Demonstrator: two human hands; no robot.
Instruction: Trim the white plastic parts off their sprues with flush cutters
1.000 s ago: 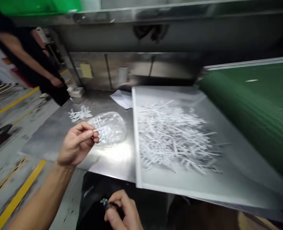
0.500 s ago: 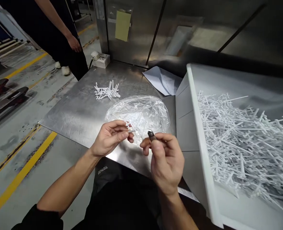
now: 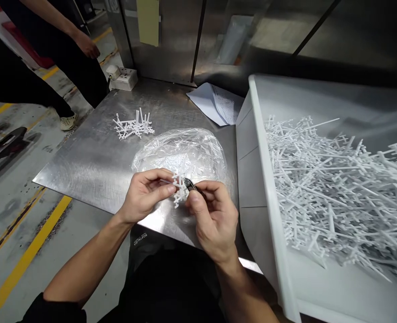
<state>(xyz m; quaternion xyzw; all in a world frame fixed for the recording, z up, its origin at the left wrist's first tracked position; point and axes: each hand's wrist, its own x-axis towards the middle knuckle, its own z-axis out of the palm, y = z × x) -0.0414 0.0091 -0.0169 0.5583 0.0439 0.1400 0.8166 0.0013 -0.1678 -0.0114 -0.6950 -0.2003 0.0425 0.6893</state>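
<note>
My left hand (image 3: pixel 142 196) pinches a small branched white plastic sprue (image 3: pixel 178 197) between thumb and fingers, above the front of the metal table. Closed around a small dark cutter (image 3: pixel 189 183) with a shiny edge is my right hand (image 3: pixel 216 215). The cutter's end meets the sprue's right side; the exact contact is too small to make out. Just beyond both hands lies a clear plastic bag (image 3: pixel 198 141), with small white pieces showing in its near part. A loose pile of white sprues (image 3: pixel 134 127) rests farther back on the left.
A large white bin (image 3: pixel 263 179) full of white sprues stands at the right. Papers (image 3: pixel 218 103) and a power socket box (image 3: pixel 124 79) sit along the back of the metal table (image 3: pixel 84 157). Beyond its left edge are people's legs and a hand (image 3: pixel 86 45).
My right hand has brought the cutter leftward against the sprue. The sprue is now turned more upright in my left hand. The view has shifted, and a second person's leg shows at the left.
</note>
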